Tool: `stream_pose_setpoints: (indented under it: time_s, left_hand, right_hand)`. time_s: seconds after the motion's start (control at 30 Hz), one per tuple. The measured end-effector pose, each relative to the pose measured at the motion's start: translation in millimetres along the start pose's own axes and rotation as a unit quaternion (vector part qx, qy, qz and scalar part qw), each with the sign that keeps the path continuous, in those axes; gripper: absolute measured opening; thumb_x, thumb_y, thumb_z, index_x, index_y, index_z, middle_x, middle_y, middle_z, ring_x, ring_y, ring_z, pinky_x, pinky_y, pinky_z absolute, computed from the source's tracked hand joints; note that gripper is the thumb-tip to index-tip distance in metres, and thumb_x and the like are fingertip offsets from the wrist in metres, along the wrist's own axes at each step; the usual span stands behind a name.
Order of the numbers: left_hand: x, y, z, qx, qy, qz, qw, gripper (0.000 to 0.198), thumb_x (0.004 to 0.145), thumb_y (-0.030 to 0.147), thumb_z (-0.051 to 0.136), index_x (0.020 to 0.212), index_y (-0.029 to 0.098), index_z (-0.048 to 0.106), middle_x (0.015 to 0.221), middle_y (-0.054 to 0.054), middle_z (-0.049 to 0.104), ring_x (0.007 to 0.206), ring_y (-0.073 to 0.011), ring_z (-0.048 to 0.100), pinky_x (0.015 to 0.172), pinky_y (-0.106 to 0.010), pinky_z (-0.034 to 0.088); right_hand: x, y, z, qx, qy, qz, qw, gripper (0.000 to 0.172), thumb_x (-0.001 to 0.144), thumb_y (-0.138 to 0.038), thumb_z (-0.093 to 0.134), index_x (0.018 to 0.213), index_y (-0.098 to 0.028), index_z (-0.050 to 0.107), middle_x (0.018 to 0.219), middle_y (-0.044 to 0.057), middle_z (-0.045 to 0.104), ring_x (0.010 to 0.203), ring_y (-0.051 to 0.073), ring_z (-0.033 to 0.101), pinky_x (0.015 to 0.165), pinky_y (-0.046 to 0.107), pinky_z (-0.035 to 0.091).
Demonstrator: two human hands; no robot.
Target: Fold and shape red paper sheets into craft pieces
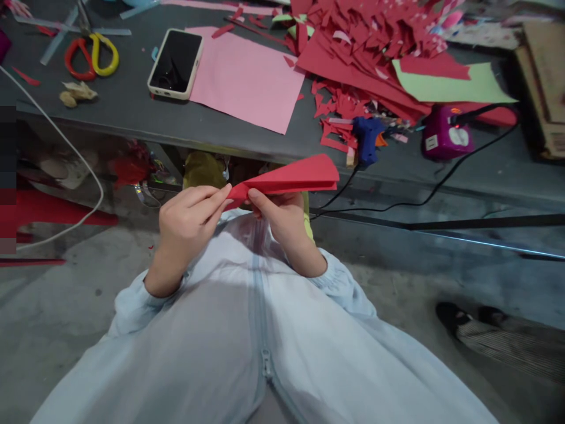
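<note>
A folded red paper, shaped like a long flat wedge, is held in front of my chest below the table edge. My left hand pinches its narrow left tip with thumb and fingers closed. My right hand grips the same end from the right, fingers wrapped under the fold. The wide end of the paper points right, free in the air. Both hands come out of pale blue sleeves.
On the grey table lie a phone, a pink sheet, red and yellow scissors, a heap of red paper scraps, a green sheet, a blue glue gun and a purple device with cables. Another person's shoes are at the lower right.
</note>
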State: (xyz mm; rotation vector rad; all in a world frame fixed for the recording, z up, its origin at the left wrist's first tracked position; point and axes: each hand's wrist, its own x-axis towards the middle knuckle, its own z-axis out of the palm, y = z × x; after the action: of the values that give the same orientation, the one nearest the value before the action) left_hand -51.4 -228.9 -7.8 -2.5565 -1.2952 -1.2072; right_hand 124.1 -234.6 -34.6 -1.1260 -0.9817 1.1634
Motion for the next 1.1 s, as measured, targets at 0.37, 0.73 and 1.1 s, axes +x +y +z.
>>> stream_pose_setpoints:
  time_s: [0.37,0.73,1.1]
  left_hand:
    - [-0.9,2.7,1.7,-0.013,-0.004,-0.007,1.0,0.023,0.093,0.032,0.065,0.111,0.021,0.073,0.095,-0.003,0.077,0.081,-0.0138,0.072,0.076,-0.024,0.056]
    - [-2.7,-2.2,-1.3,0.024,-0.011,0.024,0.999,0.02,0.094,0.025,0.061,0.107,0.02,0.075,0.09,-0.003,0.078,0.077,-0.0155,0.072,0.072,-0.026,0.056]
    - [-0.6,3.2,-3.8,0.037,-0.068,0.04,0.996,0.034,0.098,0.023,0.056,0.129,0.012,0.064,0.1,-0.008,0.075,0.085,-0.0154,0.07,0.079,-0.025,0.054]
  right_hand:
    - [-0.7,0.0,-3.3,-0.056,-0.017,0.007,0.998,0.034,0.077,-0.052,0.075,0.074,-0.019,0.072,0.056,-0.002,0.062,0.044,0.01,0.049,0.043,0.025,0.043]
    - [-2.8,-4.6,-1.5,-0.004,0.011,-0.006,1.0,0.022,0.071,-0.04,0.083,0.07,-0.02,0.074,0.059,-0.001,0.068,0.044,0.01,0.052,0.049,0.025,0.049]
    - [-2.9,2.2,-7.0,-0.027,-0.026,0.011,0.999,0.034,0.077,-0.052,0.076,0.074,-0.019,0.075,0.063,0.0,0.07,0.044,0.008,0.047,0.043,0.023,0.039]
